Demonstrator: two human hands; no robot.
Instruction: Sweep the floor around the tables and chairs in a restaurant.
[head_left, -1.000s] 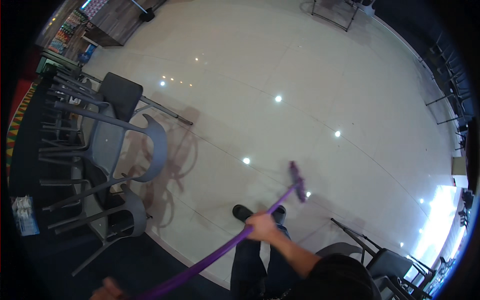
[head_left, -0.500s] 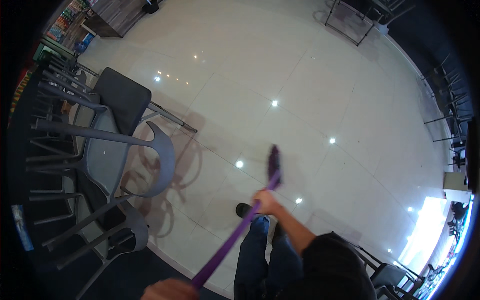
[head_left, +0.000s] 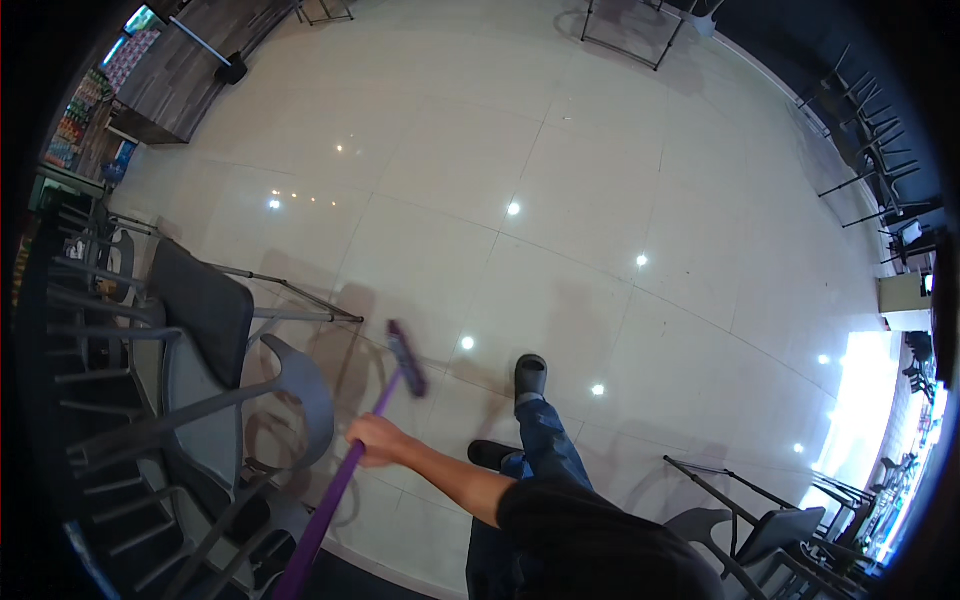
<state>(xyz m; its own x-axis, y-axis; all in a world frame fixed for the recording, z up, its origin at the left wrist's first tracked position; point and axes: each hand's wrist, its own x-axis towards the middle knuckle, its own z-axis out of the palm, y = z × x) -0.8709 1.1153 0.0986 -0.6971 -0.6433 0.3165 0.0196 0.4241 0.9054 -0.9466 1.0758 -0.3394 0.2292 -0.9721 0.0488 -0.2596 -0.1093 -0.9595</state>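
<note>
A push broom with a purple handle [head_left: 322, 515] slants from the lower edge up to its dark bristled head [head_left: 407, 362] on the tiled floor. My right hand [head_left: 380, 441] wraps round the handle a little below the head, its bare forearm crossing in front of my legs. The handle's lower end runs out of the picture, and my left hand is out of sight. Close to the left of the broom stand stacked grey chairs [head_left: 208, 378]. My feet, in dark clogs [head_left: 531, 377], are right of the broom head.
Chair legs [head_left: 290, 288] reach over the floor [head_left: 450, 150] near the broom head. More chairs [head_left: 785, 535] stand at lower right. A dustpan [head_left: 231, 68] with a long handle leans by a wood-panelled counter [head_left: 165, 90]. Metal table legs [head_left: 620, 52] stand at the far side.
The broom head has swung left toward the chairs, my right hand going with it. My left hand has dropped out of view. One foot has stepped forward.
</note>
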